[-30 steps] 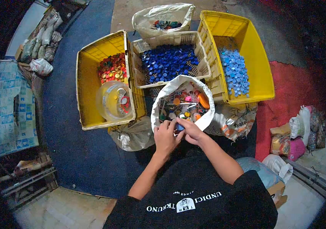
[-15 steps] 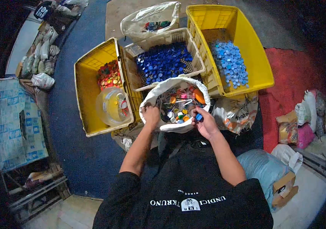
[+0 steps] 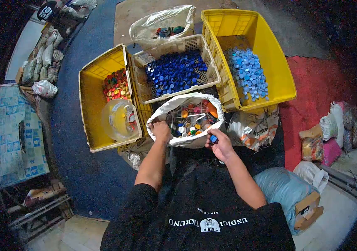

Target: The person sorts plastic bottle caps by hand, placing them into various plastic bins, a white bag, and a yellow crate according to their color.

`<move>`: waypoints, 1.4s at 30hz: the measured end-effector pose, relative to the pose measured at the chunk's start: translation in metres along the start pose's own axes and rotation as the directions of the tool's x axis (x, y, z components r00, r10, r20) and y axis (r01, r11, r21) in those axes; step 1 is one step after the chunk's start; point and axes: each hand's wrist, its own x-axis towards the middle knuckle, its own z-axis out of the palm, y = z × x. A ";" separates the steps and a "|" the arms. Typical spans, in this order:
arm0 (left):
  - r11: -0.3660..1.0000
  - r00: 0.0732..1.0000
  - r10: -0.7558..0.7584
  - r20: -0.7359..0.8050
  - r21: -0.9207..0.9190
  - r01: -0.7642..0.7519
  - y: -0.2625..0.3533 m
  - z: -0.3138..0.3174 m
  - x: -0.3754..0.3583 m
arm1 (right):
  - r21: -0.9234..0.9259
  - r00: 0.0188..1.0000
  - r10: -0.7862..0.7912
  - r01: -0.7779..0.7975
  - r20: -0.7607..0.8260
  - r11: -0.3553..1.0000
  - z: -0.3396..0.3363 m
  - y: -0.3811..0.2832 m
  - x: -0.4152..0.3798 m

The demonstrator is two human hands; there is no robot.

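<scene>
blue cap at the bag's edge

right hand (image 3: pixel 221 146) closed round a blue cap (image 3: pixel 213 138), perhaps more than one, by the bag's near right rim; pinched toward the fingertips, probably so its colour shows. left hand (image 3: pixel 161 131) on the left rim of the bag (image 3: pixel 185 100), likely steadying its mouth; fingertips hidden, so i can't tell if it grips. wide mouth seems to leave the mixed bits (image 3: pixel 193 127) in easy reach. beyond: crate (image 3: pixel 214 62) of dark blue caps (image 3: pixel 172 75) between left bin (image 3: pixel 93 104) and right bin (image 3: pixel 279 79), grouped close, presumably so colours don't mix.

The black shirt (image 3: pixel 199 198) reads "UNDICI", "TKRUNO" — and "SINCE", digits blurred.
</scene>
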 end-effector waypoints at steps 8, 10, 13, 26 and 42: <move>0.954 0.984 -0.082 -0.156 -0.298 0.032 0.024 -0.060 -0.023 | -0.012 1.000 0.002 -0.002 0.012 1.000 -0.004 -0.005 0.000; 0.769 0.987 -0.095 -0.128 -0.640 -0.009 0.027 -0.079 -0.036 | -0.039 1.000 0.011 -0.010 0.025 0.999 0.000 -0.002 0.000; 0.470 0.990 -0.136 -0.028 -0.882 0.040 0.046 -0.110 -0.066 | -0.175 0.999 0.015 -0.006 0.048 0.985 0.013 0.000 0.007; 0.415 0.910 0.292 -0.295 -0.818 -0.399 0.088 -0.137 -0.134 | -0.255 0.938 0.243 -0.179 0.247 0.950 -0.018 0.018 0.011; 0.377 0.896 0.442 -0.039 -0.898 -0.225 0.106 -0.135 -0.117 | -0.180 0.994 0.080 -0.066 0.070 0.981 -0.028 0.012 -0.026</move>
